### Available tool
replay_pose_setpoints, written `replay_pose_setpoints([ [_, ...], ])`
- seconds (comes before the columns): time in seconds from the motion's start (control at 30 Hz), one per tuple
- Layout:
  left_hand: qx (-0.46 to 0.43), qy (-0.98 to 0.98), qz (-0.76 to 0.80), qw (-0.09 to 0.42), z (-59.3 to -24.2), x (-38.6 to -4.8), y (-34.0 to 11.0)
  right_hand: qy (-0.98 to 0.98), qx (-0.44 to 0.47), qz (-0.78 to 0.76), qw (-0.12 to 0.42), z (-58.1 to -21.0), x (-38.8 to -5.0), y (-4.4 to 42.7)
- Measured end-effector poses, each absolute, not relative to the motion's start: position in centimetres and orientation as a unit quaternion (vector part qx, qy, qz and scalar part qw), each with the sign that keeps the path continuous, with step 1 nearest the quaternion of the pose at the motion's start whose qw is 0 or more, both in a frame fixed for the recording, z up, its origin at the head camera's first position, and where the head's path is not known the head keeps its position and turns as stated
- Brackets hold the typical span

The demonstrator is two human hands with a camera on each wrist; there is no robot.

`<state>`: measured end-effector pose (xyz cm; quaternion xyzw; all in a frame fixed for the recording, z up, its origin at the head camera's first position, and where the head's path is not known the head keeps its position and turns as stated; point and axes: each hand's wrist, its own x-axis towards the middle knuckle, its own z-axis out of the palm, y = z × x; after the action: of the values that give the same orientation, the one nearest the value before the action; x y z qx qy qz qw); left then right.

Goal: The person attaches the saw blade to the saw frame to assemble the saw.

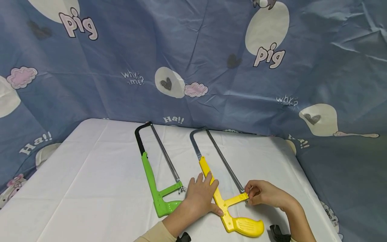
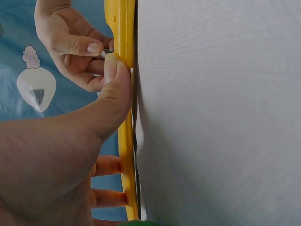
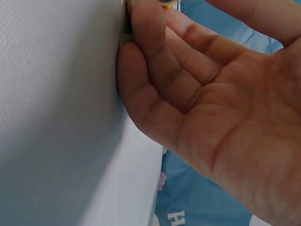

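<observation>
A yellow-handled hacksaw [image 1: 225, 201] lies flat on the white-covered table, its dark metal bow and blade pointing to the far side. Spread along its frame, my left hand [image 1: 199, 193] presses down with fingertips and thumb. At the near end of the blade, my right hand [image 1: 266, 194] pinches the small metal wing nut [image 2: 104, 54] between thumb and fingers; most of the nut is covered. In the right wrist view the curled fingers [image 3: 141, 80] lie against the tabletop. To the left rests a green-handled hacksaw [image 1: 149, 178], partly behind my left forearm, with its own wing nut [image 1: 182, 190] visible.
The white tablecloth [image 1: 99, 185] covers the whole table. A blue patterned curtain [image 1: 136, 50] hangs along the back and right side. Black wrist straps [image 1: 278, 233] show by the forearms at the near edge.
</observation>
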<state>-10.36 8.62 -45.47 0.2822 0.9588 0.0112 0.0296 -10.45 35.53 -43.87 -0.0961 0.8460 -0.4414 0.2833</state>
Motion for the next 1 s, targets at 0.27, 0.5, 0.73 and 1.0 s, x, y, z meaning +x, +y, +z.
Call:
replay_pose_setpoints([
  [0.27, 0.28, 0.959, 0.01, 0.034, -45.47, -10.29, 8.67, 0.848, -0.085, -0.44, 0.283, -43.66, -10.37, 35.37],
  [0.5, 0.278, 0.96, 0.014, 0.035, -45.45, -10.26, 8.67, 0.845, -0.08, -0.443, 0.288, -43.54, -10.3, 35.3],
  [0.73, 0.28, 0.959, 0.015, 0.032, -45.49, -10.26, 8.63, 0.847, -0.082, -0.439, 0.287, -43.44, -10.23, 35.3],
  [1.0, 0.282, 0.959, 0.017, 0.027, -46.1, -10.5, 8.66, 0.847, -0.087, -0.439, 0.287, -43.46, -10.24, 35.3],
])
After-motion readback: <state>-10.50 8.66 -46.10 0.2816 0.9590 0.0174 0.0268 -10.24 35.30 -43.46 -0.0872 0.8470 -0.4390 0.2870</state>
